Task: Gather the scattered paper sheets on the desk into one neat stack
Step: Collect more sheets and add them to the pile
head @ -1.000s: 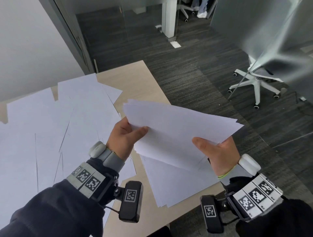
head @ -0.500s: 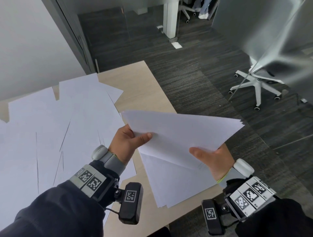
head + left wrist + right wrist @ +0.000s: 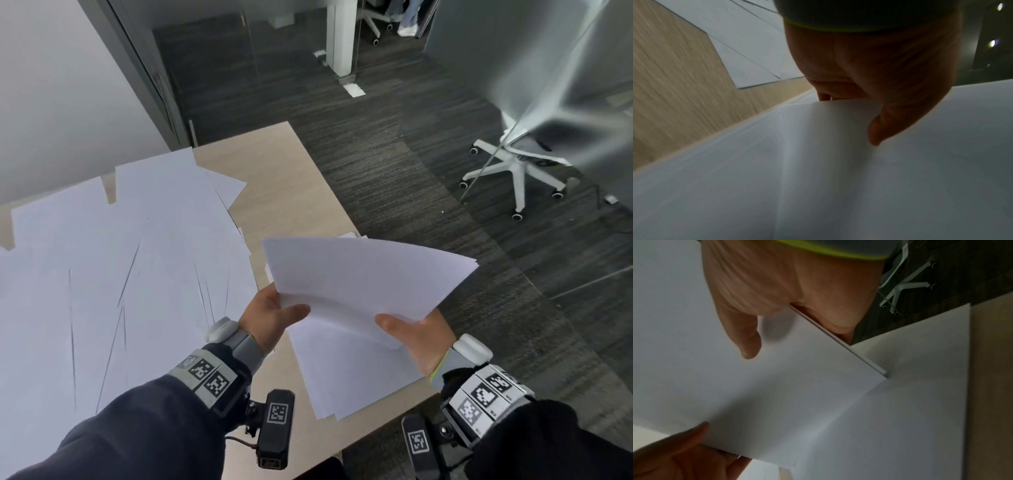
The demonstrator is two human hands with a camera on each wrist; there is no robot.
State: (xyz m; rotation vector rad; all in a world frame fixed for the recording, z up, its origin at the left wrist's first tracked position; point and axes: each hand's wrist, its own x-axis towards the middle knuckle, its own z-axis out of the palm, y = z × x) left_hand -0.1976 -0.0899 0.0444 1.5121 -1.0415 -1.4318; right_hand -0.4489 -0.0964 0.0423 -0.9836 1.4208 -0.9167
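A bundle of white paper sheets point(image 3: 370, 274) is held in the air over the desk's right edge, sagging slightly. My left hand point(image 3: 274, 317) grips its near left corner with the thumb on top. My right hand point(image 3: 409, 334) grips its near right edge, thumb on top, fingers hidden beneath. The same bundle point(image 3: 777, 402) shows in the right wrist view with my right thumb point(image 3: 748, 344) on it, and the bundle point(image 3: 838, 178) fills the left wrist view. Below it a second pile of sheets point(image 3: 346, 380) lies on the light wooden desk point(image 3: 291, 192). Several loose sheets point(image 3: 113, 267) cover the desk's left part.
The desk's right edge drops to dark carpet point(image 3: 394, 154). A white swivel chair base point(image 3: 517, 174) stands on the floor at right beside a glass partition. A grey wall point(image 3: 51, 85) rises behind the desk at left.
Both hands drew the bundle nearer and lower over the pile. The sheets, fanned out a second ago, now lie more squarely together, and the hands stand closer to each other.
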